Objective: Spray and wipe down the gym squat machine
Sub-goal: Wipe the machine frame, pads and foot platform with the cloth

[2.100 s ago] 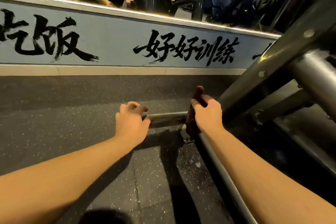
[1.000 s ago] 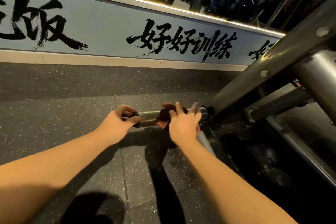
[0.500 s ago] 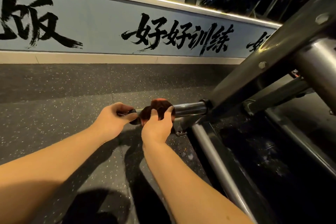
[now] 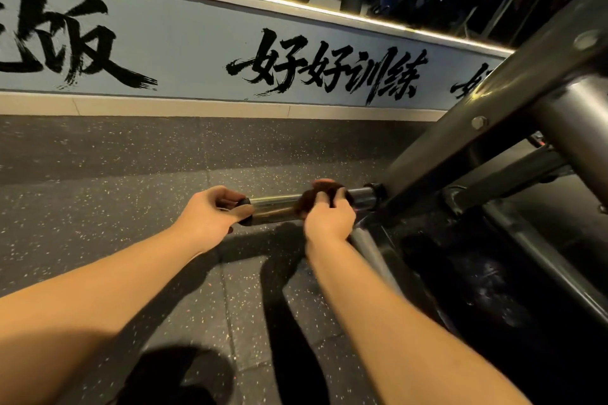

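Here, right hand (image 4: 329, 220) curled round cloth (image 4: 317, 197) on bar (image 4: 276, 205), left hand (image 4: 210, 217) gripping its end

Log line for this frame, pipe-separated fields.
phase: wipe | left hand: grips free end of chrome bar | right hand: holds dark cloth wrapped over chrome bar

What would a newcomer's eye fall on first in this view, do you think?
Probably the bold black brush lettering across the wall band at the top. Next, low in the middle, the chrome bar: the left hand holds its capped end while the right hand grips a dark cloth around it.
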Demonstrator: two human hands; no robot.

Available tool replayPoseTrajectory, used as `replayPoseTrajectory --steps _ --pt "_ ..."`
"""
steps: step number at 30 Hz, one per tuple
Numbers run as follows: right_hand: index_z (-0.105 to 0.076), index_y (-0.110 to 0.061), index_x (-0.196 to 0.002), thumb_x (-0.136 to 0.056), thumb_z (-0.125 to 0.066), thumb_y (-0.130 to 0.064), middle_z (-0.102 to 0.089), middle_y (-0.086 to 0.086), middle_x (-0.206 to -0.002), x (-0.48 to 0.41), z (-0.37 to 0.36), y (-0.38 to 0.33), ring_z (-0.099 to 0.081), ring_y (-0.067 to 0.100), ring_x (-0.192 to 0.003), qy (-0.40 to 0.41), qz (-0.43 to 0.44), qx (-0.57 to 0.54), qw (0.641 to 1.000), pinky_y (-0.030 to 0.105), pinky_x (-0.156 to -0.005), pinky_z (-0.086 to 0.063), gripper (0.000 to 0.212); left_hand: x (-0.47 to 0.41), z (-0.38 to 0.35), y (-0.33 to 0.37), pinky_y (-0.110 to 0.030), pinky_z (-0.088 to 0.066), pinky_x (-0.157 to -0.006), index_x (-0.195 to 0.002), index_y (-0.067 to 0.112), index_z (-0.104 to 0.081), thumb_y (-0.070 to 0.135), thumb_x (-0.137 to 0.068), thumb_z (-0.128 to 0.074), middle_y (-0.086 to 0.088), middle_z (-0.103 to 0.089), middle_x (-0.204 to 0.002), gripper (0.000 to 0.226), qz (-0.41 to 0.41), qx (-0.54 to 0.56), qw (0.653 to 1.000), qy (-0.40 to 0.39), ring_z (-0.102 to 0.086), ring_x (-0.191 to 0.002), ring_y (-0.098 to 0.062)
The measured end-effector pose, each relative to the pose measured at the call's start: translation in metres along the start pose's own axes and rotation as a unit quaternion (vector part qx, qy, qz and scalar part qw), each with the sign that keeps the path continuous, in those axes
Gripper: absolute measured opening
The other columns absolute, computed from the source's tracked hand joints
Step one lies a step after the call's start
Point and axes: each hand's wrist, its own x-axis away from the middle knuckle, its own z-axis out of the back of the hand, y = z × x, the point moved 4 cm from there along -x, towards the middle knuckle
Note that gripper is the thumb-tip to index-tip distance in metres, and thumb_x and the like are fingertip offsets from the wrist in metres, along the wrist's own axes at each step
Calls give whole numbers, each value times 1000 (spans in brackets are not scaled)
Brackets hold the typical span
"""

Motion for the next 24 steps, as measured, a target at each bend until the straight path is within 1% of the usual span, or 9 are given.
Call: replayPoseTrajectory --steps 5,8,9,10,12,14,17,20,24 --pt "-29 -34 -160 -107 -54 -25 -29 8 -164 38 -29 21 -43 30 -144 -84 45 46 994 41 -121 -32 59 2 -3 1 -42 -60 -87 -112 18 -72 20 -89 -78 -2 -71 -107 24 0 -1 1000 11 -68 -100 -21" --pt "-29 -33 -160 -107 -52 -19 -42 6 -155 21 -14 9 -50 30 -136 -100 -13 23 995 31 -92 -56 59 3 -3 3 -38 -60 -85 -114 19 -70 20 -91 -76 0 -70 -107 24 0 -10 1000 6 -67 -100 -20" --pt "-30 -34 -160 -107 -52 -19 -45 5 -152 8 -6 6 -52 30 -133 -91 -18 40 995 25 -79 -58 59 3 -3 3 -38 -60 -85 -115 20 -70 20 -91 -76 0 -70 -107 24 0 -10 1000 5 -67 -100 -20" --pt "-30 -35 -159 -107 -52 -22 -47 6 -150 -3 4 1 -54 30 -131 -75 -18 59 995 25 -77 -58 58 4 -3 4 -39 -59 -86 -115 20 -70 21 -91 -76 0 -70 -107 24 0 -11 1000 4 -67 -100 -21" --pt "-35 -36 -157 -105 -52 -30 -49 11 -148 -32 20 -13 -53 33 -130 -20 15 165 986 38 -101 -52 55 7 -4 6 -41 -58 -91 -115 21 -70 22 -92 -75 -1 -69 -107 24 -2 -17 1000 3 -66 -98 -22" --pt "-42 -30 -155 -103 -52 -25 -40 14 -154 -54 24 -20 -40 40 -141 -2 24 317 948 50 -115 -38 53 8 -3 6 -42 -54 -97 -116 20 -70 22 -92 -75 -1 -69 -107 25 -3 -23 1000 6 -65 -95 -20" --pt "-42 -25 -154 -97 -53 -17 -18 9 -167 -50 4 -17 -8 47 -153 -25 132 547 826 65 -120 -23 59 8 -2 6 -44 -53 -99 -115 18 -71 22 -90 -77 -3 -70 -107 25 -3 -15 1000 16 -64 -92 -20" --pt "-51 -32 -144 -104 -42 -23 -33 1 -163 -19 -21 -13 -16 37 -154 -93 259 543 793 58 -124 -13 42 9 -3 2 -45 -53 -100 -117 17 -72 23 -90 -78 -1 -71 -106 28 0 -9 1000 26 -66 -96 -21" --pt "-55 -31 -140 -110 -37 -28 -60 1 -135 19 -72 -22 -48 28 -135 -270 275 579 718 50 -122 -23 35 10 -1 -3 -47 -55 -98 -121 14 -65 19 -87 -81 -3 -71 -106 37 -2 15 998 58 -69 -99 -22"
